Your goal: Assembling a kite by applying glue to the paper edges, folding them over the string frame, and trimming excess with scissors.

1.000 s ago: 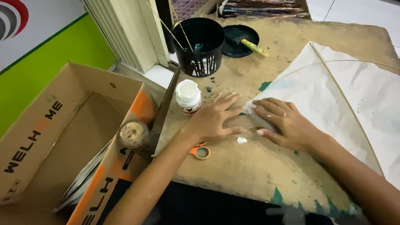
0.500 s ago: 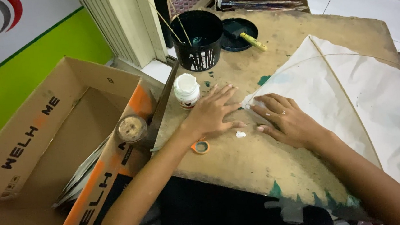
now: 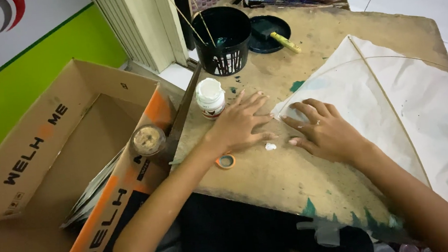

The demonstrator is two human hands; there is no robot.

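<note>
Brown paint-stained board [image 3: 313, 172] is serving as the worktable, with a green wall and an open cardboard box [image 3: 62, 170] at the left; a white paper kite [image 3: 392, 102] is lying flat on it, its corner under both hands. Left hand [image 3: 240, 124] is pressing down with fingers spread, gripping nothing; right hand [image 3: 325, 131] is flattening the corner likewise. Thin paper on 2 slender sticks is looking light and tearable, so holding near the sticks seems safest; a white glue bottle [image 3: 210, 97] is standing just beside the left hand.
</note>
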